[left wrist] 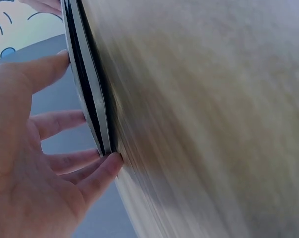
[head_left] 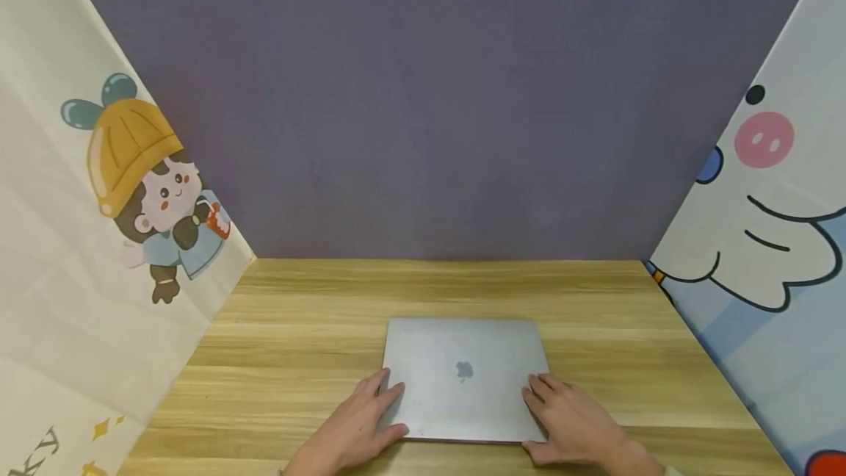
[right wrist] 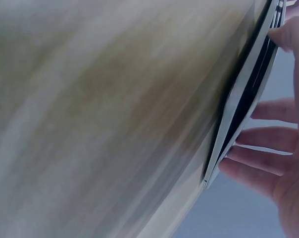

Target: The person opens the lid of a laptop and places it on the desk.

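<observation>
A silver laptop (head_left: 465, 406) with a dark apple logo lies on the wooden table, lid uppermost. Its lid stands slightly apart from the base, and both wrist views show a dark gap (right wrist: 248, 94) between them. My left hand (head_left: 360, 417) holds the left side, its thumb at the front edge and other fingers spread over the lid and side. At the opposite side, my right hand (head_left: 571, 421) grips likewise; its thumb (right wrist: 283, 37) overlaps the gap in the right wrist view, while its fingers (right wrist: 266, 139) reach along the lid's edge. Keyboard and screen are hidden.
The light wooden table (head_left: 297, 336) extends around the laptop. A dark grey panel (head_left: 449, 109) rises behind it. Cartoon-printed sheets flank it: a left sheet (head_left: 53, 204) with a yellow-hatted figure and a right sheet (head_left: 793, 255) with a pig.
</observation>
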Demonstrator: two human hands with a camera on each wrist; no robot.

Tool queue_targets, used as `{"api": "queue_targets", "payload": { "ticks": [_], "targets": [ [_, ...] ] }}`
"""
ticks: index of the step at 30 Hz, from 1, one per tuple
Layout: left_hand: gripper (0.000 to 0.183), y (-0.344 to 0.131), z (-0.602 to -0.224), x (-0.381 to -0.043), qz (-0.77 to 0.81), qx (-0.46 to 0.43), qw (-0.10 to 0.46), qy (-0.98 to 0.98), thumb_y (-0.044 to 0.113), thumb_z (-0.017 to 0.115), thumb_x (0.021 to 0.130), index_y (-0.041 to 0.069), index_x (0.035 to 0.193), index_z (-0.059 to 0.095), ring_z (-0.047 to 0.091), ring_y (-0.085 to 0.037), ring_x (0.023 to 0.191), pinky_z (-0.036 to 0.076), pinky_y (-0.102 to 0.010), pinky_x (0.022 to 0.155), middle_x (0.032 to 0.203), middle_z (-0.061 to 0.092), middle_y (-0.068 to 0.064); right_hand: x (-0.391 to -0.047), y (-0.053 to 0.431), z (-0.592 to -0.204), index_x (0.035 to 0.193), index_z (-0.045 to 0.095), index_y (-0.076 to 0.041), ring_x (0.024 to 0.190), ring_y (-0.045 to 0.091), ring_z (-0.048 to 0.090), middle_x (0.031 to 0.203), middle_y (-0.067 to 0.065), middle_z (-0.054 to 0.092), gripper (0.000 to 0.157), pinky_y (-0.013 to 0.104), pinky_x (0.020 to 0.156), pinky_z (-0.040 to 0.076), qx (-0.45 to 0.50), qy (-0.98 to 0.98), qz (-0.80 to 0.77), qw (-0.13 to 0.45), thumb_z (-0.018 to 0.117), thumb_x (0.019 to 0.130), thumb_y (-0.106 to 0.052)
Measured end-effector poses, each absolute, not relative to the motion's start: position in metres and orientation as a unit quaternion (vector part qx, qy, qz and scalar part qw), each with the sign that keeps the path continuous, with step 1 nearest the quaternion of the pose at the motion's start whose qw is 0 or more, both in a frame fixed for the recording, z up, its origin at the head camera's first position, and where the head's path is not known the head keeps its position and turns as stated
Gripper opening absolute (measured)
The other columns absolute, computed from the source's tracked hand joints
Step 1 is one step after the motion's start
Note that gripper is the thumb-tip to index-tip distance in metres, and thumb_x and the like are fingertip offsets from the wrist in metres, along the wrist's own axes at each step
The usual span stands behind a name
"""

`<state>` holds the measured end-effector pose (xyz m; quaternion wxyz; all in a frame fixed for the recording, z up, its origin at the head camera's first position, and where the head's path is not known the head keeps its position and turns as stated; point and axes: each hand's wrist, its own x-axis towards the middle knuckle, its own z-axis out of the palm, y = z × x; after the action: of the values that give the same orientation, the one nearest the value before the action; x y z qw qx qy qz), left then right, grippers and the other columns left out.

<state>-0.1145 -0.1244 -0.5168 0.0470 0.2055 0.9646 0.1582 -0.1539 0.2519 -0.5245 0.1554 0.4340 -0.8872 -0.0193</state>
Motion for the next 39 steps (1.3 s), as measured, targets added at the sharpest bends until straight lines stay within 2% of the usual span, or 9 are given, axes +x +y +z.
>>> {"api": "queue_targets", "payload": {
  "ticks": [4,7,15,28,39],
  "targets": [
    [0.083,-0.125,-0.515,-0.114,0.166,0.206,0.055,0.963,0.069,0.057,0.079,0.013,0.139,0.049,0.037,-0.035,0.132,0.040,-0.050,0.101,0.148,0.032,-0.020,-0.154,0.253,-0.522,0.104,0.071,-0.005,0.098,0.029,0.062,0.109,0.016,0.067,0.071,0.040,0.071,0.056,0.437,-0.886,-0.026,0.151,0.056,0.078,-0.069],
    [0.087,-0.125,-0.515,-0.113,0.164,0.211,0.051,0.962,0.069,0.063,0.075,0.013,0.140,0.048,0.038,-0.036,0.131,0.041,-0.050,0.101,0.147,0.032,-0.021,-0.153,0.254,-0.521,0.104,0.071,-0.005,0.097,0.029,0.063,0.108,0.016,0.067,0.070,0.040,0.071,0.057,0.440,-0.885,-0.026,0.150,0.055,0.079,-0.069],
    [0.078,-0.123,-0.516,-0.110,0.157,0.213,0.044,0.963,0.053,0.071,0.077,0.012,0.139,0.048,0.039,-0.035,0.130,0.042,-0.050,0.100,0.147,0.032,-0.021,-0.152,0.255,-0.520,0.103,0.071,-0.007,0.097,0.028,0.063,0.107,0.015,0.068,0.069,0.039,0.068,0.056,0.442,-0.883,-0.027,0.154,0.055,0.079,-0.070],
    [0.082,-0.120,-0.519,-0.112,0.193,0.182,0.037,0.963,0.050,0.077,0.071,0.018,0.138,0.043,0.038,-0.037,0.129,0.044,-0.050,0.098,0.145,0.028,-0.022,-0.155,0.257,-0.514,0.101,0.073,-0.008,0.094,0.028,0.065,0.103,0.012,0.069,0.065,0.039,0.066,0.057,0.449,-0.878,-0.008,0.166,0.057,0.079,-0.067],
    [0.111,-0.123,-0.523,-0.117,0.204,0.155,0.030,0.966,0.060,0.079,0.063,0.003,0.144,0.030,0.040,-0.035,0.130,0.040,-0.049,0.102,0.144,0.034,-0.022,-0.157,0.259,-0.511,0.098,0.074,-0.007,0.090,0.027,0.067,0.100,0.012,0.070,0.060,0.038,0.069,0.057,0.461,-0.868,0.019,0.185,0.061,0.079,-0.063]
  ]
}}
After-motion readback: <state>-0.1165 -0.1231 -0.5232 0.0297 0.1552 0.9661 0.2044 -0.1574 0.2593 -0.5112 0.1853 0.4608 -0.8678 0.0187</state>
